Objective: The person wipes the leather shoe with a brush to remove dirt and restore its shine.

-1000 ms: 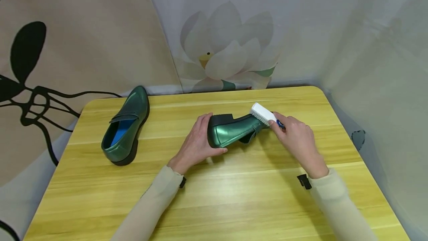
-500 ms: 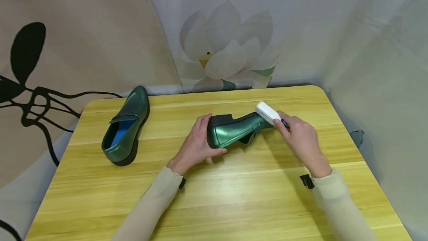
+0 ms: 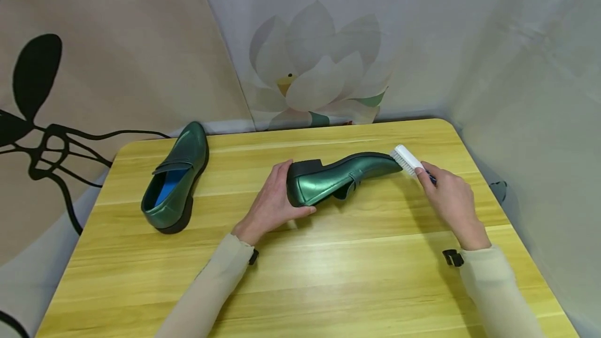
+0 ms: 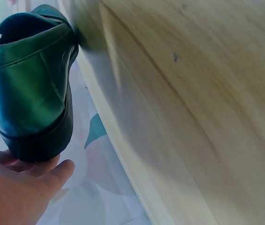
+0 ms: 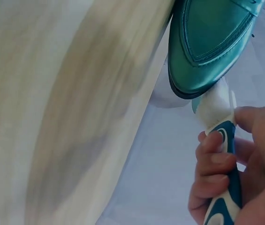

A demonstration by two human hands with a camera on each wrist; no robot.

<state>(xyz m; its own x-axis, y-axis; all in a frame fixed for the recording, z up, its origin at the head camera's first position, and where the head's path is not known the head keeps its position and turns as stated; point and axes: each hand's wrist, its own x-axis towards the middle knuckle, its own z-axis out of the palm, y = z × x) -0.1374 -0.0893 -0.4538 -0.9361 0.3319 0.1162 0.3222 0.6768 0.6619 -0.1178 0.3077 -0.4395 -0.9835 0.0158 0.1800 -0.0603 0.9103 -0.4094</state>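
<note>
- Left hand (image 3: 272,202): gripping glossy green loafer (image 3: 324,181) by heel, sole up, over yellow wood-grain table (image 3: 357,275).
- Right hand (image 3: 449,198): grasping white-and-blue plastic brush (image 3: 406,159) at the toe.
- Matching green loafer (image 3: 190,175): upright, table's left.

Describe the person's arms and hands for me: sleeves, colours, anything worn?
The left sleeve and right sleeve are long and pale cream, reaching the wrists. The left hand and right hand are bare. A small black piece sticks out beside the left wrist, and another black piece beside the right.
</note>
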